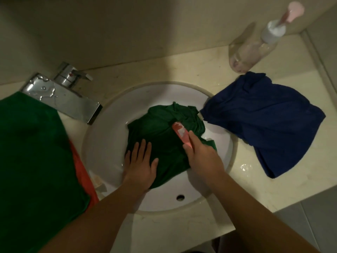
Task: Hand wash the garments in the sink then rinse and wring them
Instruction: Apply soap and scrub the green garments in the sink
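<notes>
One blurred pink brush (179, 132) in R hand (202, 156), detail unclear.

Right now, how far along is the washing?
Nothing looks finished. In hand: the left hand presses the green garment flat in the sink while the right hand holds a pink brush on it. Left: rinsing, wringing, and the blue garment on the counter.

The left hand (140, 161) lies flat, fingers spread, on a green garment (164, 136) bunched in the white sink (102, 143). Just beside it, the right hand (202, 156) grips a pink brush (180, 131) that rests on the same garment. Beyond the right hand, a blue garment (264, 121) lies on the counter (246, 179)
</notes>
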`<state>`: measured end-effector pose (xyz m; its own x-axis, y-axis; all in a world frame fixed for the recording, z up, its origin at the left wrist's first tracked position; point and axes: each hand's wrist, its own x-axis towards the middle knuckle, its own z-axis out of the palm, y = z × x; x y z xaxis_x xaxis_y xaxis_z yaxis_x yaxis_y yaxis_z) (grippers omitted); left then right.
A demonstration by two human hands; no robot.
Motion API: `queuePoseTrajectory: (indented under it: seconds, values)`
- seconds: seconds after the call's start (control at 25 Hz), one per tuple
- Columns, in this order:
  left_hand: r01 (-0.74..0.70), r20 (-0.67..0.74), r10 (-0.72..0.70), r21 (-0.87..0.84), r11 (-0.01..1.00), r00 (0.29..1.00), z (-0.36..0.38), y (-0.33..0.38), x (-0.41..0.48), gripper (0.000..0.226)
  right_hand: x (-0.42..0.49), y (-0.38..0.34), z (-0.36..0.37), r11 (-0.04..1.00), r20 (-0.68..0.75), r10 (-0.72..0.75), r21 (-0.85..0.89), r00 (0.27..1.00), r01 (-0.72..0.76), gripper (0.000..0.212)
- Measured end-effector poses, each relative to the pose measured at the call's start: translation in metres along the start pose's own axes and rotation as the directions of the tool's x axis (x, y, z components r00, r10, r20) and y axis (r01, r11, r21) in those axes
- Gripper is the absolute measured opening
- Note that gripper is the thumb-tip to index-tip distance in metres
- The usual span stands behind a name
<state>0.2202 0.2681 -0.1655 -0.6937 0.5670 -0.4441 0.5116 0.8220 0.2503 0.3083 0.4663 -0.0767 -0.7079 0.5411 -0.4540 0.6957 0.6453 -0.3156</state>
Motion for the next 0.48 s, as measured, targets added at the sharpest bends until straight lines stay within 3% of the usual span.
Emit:
queuePoseTrajectory:
  seconds: [0.2, 0.36, 0.48]
  values:
    - [-0.036, -0.048, 0.034, -0.055, 0.998, 0.998, -0.031, 0.015, -0.004, 0.078, 0.013, -0.023, -0.042, 0.983, -0.014, -0.181, 0.028, 0.983, 0.182, 0.052]
    - [-0.139, -0.143, 0.128, -0.069, 0.988, 0.981, -0.091, 0.04, 0.029, 0.067, 0.092, -0.035, -0.111, 0.889, -0.21, -0.457, -0.128, 0.864, 0.439, 0.049]
    - [-0.175, -0.157, 0.163, -0.064, 0.983, 0.974, -0.12, 0.055, 0.054, 0.067, 0.163, -0.036, -0.142, 0.842, -0.173, -0.529, -0.232, 0.831, 0.488, 0.05]
